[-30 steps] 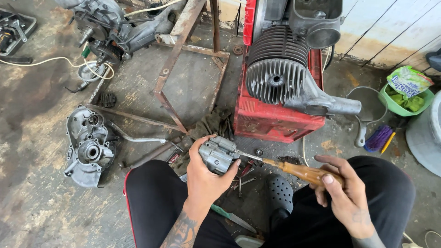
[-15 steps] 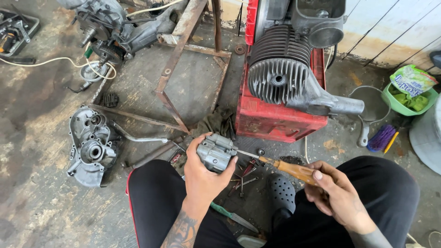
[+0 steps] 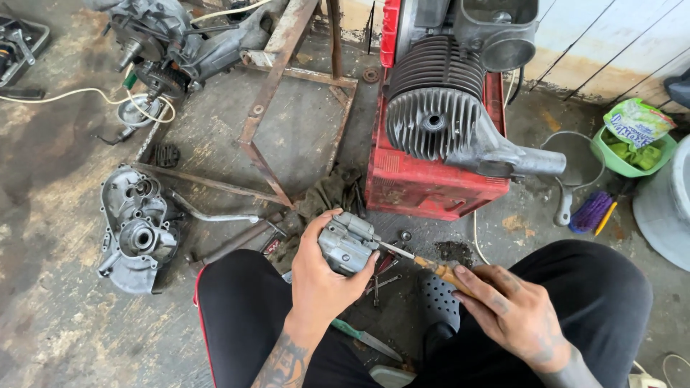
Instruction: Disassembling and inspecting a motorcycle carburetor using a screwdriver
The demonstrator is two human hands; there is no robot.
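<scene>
1. Since the earlier frames, the right hand (image 3: 514,312) has drawn a little nearer the body while the screwdriver (image 3: 431,266) stays aimed at the same small part; the left hand (image 3: 323,280) has hardly shifted.
2. Left hand: closed around a small grey metal carburetor (image 3: 346,243), fingers wrapped under it and thumb along its near side, holding it above the floor between the person's knees.
3. Right hand: fingers curled narrowly around the screwdriver's wooden handle, with the thin shaft running up-left so its tip meets the carburetor's right side.
4. Below the hands, loose bolts and small tools (image 3: 381,276) lie scattered on the dirty concrete floor (image 3: 57,316), and a green-handled tool (image 3: 363,339) lies beside the left leg.
5. Just ahead sits a red crate (image 3: 424,183) carrying a finned engine cylinder (image 3: 431,118).
6. To the left lies a grey engine case cover (image 3: 135,230), well apart from the hands.
7. A rusty metal frame (image 3: 273,93) lies on the floor beyond it.
8. At the far right, a green bowl (image 3: 632,154) and a purple brush (image 3: 593,212) rest near the wall.
</scene>
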